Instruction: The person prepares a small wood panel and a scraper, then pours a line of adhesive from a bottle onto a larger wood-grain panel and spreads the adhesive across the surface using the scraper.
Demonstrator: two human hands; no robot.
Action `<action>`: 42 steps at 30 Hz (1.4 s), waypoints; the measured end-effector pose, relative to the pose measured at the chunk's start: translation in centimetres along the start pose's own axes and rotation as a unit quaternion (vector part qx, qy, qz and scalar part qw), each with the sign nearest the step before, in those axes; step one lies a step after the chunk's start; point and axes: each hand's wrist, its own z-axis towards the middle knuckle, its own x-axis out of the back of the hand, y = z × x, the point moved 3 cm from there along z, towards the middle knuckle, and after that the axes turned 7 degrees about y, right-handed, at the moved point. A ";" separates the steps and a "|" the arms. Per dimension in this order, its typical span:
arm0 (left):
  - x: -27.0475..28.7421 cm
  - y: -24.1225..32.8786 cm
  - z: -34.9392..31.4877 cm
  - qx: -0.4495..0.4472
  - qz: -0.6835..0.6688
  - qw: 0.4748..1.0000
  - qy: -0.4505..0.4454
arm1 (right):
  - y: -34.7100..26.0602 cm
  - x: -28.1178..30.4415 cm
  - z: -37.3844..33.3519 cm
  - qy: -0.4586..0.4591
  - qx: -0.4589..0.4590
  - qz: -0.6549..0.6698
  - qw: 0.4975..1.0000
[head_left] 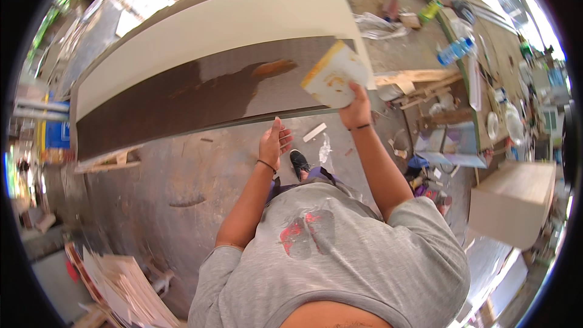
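My right hand [357, 109] grips a flat white spreader [340, 79] with yellow-brown smears on its face and along one edge. The spreader is held over the right end of a long dark brown panel [139, 109]. Part of that panel has a glossy, darker coating, with an orange-brown patch of thick liquid [273, 68] toward its right. Close to the panel's near edge, my left hand [275, 143] is empty, its fingers extended and slightly apart. A cream-coloured board [243, 18] shows along the panel's far side.
To the right, a bench holds a blue-tinted bottle [455, 51]; a pale wooden box [513, 203] stands nearer. Wood offcuts [419, 85] lie beside the panel's right end. Thin wood strips [127, 285] are stacked at lower left. A white scrap [314, 132] lies on the floor [182, 206].
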 end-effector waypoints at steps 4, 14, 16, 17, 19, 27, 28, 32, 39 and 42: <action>-6.4 0.0 2.0 0.072 -0.037 0.996 -0.030 | 0.9 5.6 2.8 -0.045 0.259 -0.393 0.881; -5.5 -2.0 3.9 0.005 -0.039 0.998 0.040 | 0.7 6.5 1.9 -0.027 0.186 -0.269 0.945; -5.0 -2.8 3.7 -0.001 -0.037 0.999 0.010 | -0.5 7.2 2.1 -0.041 0.205 -0.290 0.934; -4.4 -3.1 3.7 -0.006 -0.040 0.999 0.002 | -1.8 5.4 1.0 -0.052 0.173 -0.244 0.953; -4.5 -3.0 3.0 -0.005 -0.044 0.999 0.008 | -4.5 1.4 -1.2 -0.055 0.060 -0.078 0.994; -5.2 -3.7 2.6 -0.007 -0.063 0.998 -0.008 | -3.1 -9.4 -1.6 -0.291 0.248 -0.593 0.709; -5.4 -3.9 2.4 -0.002 -0.062 0.998 -0.013 | -2.0 -11.2 -1.7 -0.363 0.300 -0.604 0.643; -6.0 -3.7 1.7 0.034 -0.094 0.995 -0.032 | 4.0 -17.0 -2.5 -0.508 0.350 -0.655 0.437; -6.7 -4.5 2.7 0.054 -0.116 0.989 -0.079 | 20.0 -26.8 -2.4 -0.642 0.371 -0.629 0.235; -6.6 -3.8 2.4 0.073 -0.107 0.987 -0.099 | 27.2 -31.2 -2.0 -0.665 0.359 -0.627 0.187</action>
